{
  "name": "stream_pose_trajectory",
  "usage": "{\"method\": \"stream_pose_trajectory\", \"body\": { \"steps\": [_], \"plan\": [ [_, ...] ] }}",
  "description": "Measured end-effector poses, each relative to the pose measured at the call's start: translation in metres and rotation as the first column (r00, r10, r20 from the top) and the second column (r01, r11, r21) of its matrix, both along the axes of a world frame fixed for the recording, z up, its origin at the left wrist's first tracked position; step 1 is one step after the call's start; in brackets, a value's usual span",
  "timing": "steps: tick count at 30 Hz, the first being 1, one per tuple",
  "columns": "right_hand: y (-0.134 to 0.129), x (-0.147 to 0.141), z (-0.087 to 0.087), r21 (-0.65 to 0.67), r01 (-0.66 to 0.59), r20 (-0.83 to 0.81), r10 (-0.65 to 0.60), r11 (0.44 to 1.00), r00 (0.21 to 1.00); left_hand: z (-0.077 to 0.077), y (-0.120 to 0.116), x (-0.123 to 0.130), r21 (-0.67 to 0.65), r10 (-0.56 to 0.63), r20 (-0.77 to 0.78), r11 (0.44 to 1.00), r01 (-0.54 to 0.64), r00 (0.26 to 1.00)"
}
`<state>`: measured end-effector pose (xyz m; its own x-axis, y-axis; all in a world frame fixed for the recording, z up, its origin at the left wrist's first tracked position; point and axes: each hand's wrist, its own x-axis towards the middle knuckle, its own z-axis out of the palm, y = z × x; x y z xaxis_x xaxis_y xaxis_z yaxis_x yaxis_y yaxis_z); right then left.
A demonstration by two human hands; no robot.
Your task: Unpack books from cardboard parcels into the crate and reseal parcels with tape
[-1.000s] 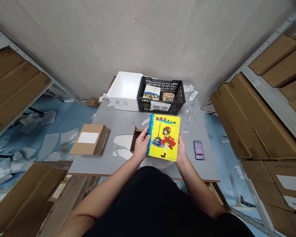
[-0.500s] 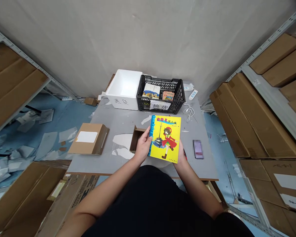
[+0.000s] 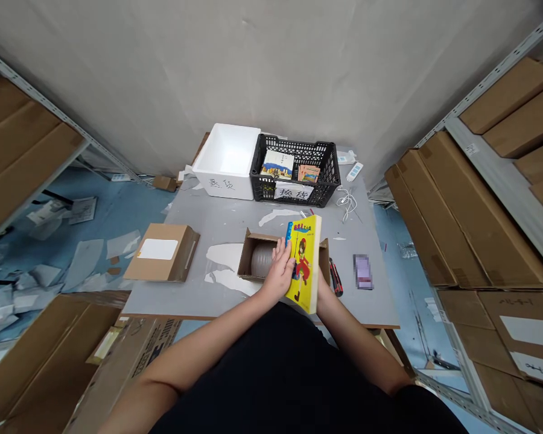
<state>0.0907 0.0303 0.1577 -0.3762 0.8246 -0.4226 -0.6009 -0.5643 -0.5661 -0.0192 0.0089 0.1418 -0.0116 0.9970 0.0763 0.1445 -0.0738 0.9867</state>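
A thick yellow book, with a red-coated cartoon figure on its cover and a blue strip along its left side, is between my hands. It is turned so that its pale page edge shows on the right. My left hand presses against the front cover, fingers lying along it. From behind and to the right, my right hand supports the book, its fingers mostly hidden. Beneath and behind the book is an open cardboard box with clear plastic wrapping inside. A red-and-black utility knife lies right of the box.
At the table's back stand a white foam box and a black crate holding books. A closed carton sits on the left, a blurred phone on the right near a white cable. Carton-filled shelves flank the table.
The book has turned from facing me to showing its page edge. My left hand has shifted from its left edge onto the cover. More of the open box and the knife now show.
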Motion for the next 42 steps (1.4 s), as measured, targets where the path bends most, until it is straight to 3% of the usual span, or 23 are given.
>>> {"method": "stream_pose_trajectory", "body": {
  "steps": [4,7,10,12,16,22,30,42],
  "plan": [
    [-0.001,-0.01,-0.002,0.031,0.037,-0.001,-0.037,0.999,0.999,0.01,0.001,0.001,-0.026,-0.047,0.116,0.998,0.051,0.992],
    [0.004,-0.006,-0.003,0.12,0.187,0.056,-0.195,0.975,0.979,0.023,0.0,-0.007,-0.209,-0.046,0.418,0.967,0.145,0.907],
    [0.012,0.004,-0.002,0.172,0.255,0.117,-0.277,0.951,0.954,0.033,-0.002,-0.021,-0.392,0.081,0.577,0.901,0.188,0.813],
    [0.016,0.012,-0.001,0.172,0.274,0.153,-0.301,0.946,0.941,0.037,-0.002,-0.032,-0.432,0.12,0.564,0.886,0.167,0.817],
    [0.018,0.023,0.001,0.161,0.307,0.185,-0.334,0.938,0.924,0.037,0.003,-0.05,-0.366,0.06,0.53,0.916,0.164,0.846],
    [0.009,0.028,0.007,0.143,0.326,0.123,-0.344,0.934,0.931,0.032,0.005,-0.054,-0.295,0.138,0.495,0.955,0.016,0.858],
    [0.002,0.033,0.008,0.006,0.022,-0.058,-0.021,1.0,0.998,0.028,-0.001,-0.045,-0.301,0.149,0.546,0.953,0.027,0.824],
    [-0.004,0.027,0.014,-0.036,-0.05,-0.128,0.045,0.998,0.991,0.036,-0.006,-0.042,-0.337,0.105,0.484,0.939,0.075,0.869]
  ]
}}
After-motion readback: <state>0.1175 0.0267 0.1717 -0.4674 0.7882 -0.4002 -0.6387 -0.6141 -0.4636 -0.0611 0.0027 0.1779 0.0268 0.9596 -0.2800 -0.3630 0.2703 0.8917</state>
